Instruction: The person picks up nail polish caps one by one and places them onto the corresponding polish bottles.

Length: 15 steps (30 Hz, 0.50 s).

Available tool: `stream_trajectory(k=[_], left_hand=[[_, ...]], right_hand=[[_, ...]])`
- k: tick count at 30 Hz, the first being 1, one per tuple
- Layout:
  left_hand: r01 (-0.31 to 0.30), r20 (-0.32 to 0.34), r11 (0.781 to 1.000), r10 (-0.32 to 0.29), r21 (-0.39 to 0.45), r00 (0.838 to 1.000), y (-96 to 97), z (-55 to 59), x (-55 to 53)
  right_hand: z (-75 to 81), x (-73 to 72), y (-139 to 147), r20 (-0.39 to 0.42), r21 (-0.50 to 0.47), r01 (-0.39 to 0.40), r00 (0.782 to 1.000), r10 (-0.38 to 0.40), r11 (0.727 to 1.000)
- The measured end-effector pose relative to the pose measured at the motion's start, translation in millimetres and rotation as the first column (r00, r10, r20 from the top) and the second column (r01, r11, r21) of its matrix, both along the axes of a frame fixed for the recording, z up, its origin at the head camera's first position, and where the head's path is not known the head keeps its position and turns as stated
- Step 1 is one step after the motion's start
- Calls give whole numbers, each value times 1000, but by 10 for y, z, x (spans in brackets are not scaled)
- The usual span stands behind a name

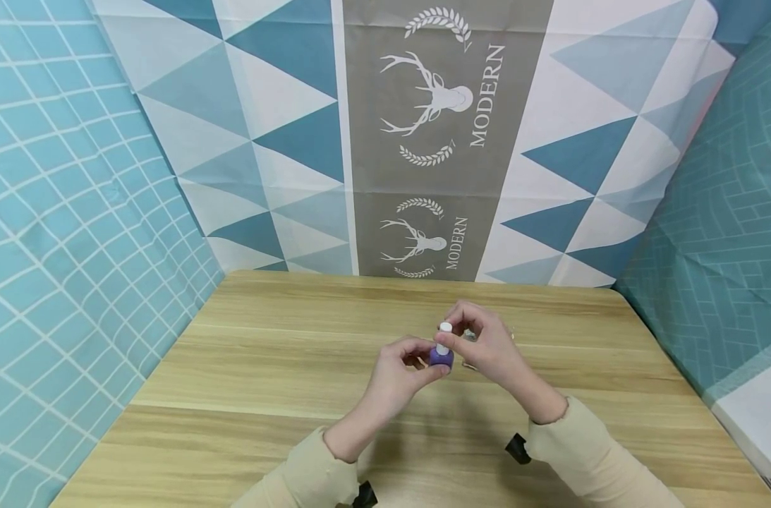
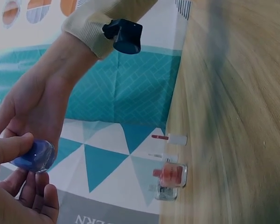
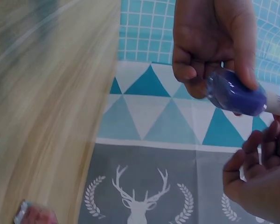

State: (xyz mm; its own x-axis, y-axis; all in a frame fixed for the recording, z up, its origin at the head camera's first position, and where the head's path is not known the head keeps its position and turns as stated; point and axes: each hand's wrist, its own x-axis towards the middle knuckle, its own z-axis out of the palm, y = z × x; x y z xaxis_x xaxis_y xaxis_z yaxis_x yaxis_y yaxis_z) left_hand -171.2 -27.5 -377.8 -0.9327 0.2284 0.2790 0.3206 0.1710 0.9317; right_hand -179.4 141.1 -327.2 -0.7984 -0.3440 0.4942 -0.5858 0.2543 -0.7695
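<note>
A small nail polish bottle [image 1: 441, 358] with purple-blue polish is held above the table between the two hands. My left hand [image 1: 393, 370] grips its glass body between thumb and fingers. The white cap [image 1: 445, 329] is pinched by the thumb and fingers of my right hand [image 1: 489, 347], and cap and bottle are in line. In the right wrist view the bottle [image 3: 235, 93] lies sideways across the picture, its cap [image 3: 276, 104] meeting the neck. Only the rounded base of the bottle [image 2: 36, 156] shows in the left wrist view.
On the wooden table [image 1: 264, 339], beyond the right hand, stand a pink nail polish bottle [image 2: 172, 175] and a clear one [image 2: 166, 192], both uncapped. Near them stands a white cap [image 2: 178, 139] with its pink-coated brush upward, beside another brush cap [image 2: 170, 157]. Patterned cloth walls surround the table.
</note>
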Motion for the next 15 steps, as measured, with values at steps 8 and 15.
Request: stream_trajectory(k=[8, 15], left_hand=[[-15, -41, 1000, 15, 9, 999, -102, 6, -110], [-82, -90, 997, 83, 11, 993, -265, -2, -254]], right_hand=[[-95, -99, 262, 120, 71, 34, 992, -42, 997], [-144, -92, 560, 0, 117, 161, 987, -163, 980]])
